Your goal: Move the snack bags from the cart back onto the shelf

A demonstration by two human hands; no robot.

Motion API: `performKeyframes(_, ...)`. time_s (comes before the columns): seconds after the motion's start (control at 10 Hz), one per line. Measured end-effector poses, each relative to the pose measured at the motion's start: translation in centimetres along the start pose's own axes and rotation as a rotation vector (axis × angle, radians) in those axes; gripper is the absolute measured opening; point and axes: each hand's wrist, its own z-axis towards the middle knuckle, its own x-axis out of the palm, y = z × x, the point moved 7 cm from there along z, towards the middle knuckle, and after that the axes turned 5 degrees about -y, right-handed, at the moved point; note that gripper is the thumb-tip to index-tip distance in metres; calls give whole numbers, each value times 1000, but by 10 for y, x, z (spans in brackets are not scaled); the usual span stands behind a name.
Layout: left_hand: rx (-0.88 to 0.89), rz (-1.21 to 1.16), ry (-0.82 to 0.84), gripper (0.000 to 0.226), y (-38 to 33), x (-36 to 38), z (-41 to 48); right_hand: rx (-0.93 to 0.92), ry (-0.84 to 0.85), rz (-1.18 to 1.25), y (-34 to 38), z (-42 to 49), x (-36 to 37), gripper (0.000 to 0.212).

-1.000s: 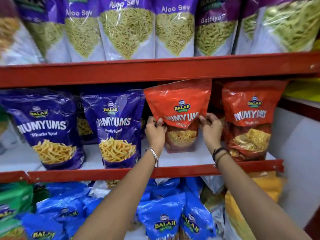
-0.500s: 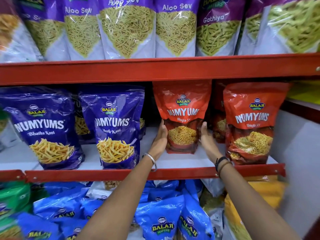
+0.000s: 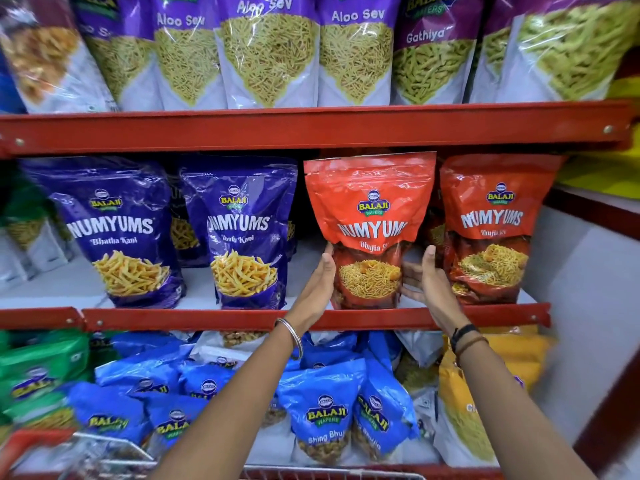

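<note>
A red Numyums Bhujia Sev snack bag [image 3: 370, 216] stands upright on the middle shelf [image 3: 242, 318], between a purple bag and another red one. My left hand [image 3: 320, 282] lies flat against its lower left side. My right hand [image 3: 427, 282] is at its lower right side with the fingers spread, fingertips at or just off the bag's edge. The cart [image 3: 114, 445] shows only as a wire rim at the bottom edge; its contents are hidden.
Two purple Numyums bags [image 3: 247, 233] stand to the left and a red one [image 3: 491, 230] to the right. Aloo Sev and Gathiya bags [image 3: 270, 53] fill the top shelf. Blue, green and yellow bags [image 3: 322, 410] crowd the lower shelf. A grey wall is at the right.
The red bag has gone from tilted and held by its upper sides to standing on the shelf. Both hands slid down to its lower sides, and the right hand has loosened.
</note>
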Motion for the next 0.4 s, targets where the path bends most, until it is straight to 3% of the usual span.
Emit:
performKeyframes(0.2, 18, 132, 55, 87, -17, -1, -14, -8, -12, -62, 1, -15, 6, 86)
performKeyframes(0.3, 22, 230, 6, 72, -22, -5, -29, -53, -86, -132, -4, -30, 2, 84)
performKeyframes(0.4, 207, 143, -184, 59, -37, -22, -40, -108, -224, -100, -25, -84, -12, 69)
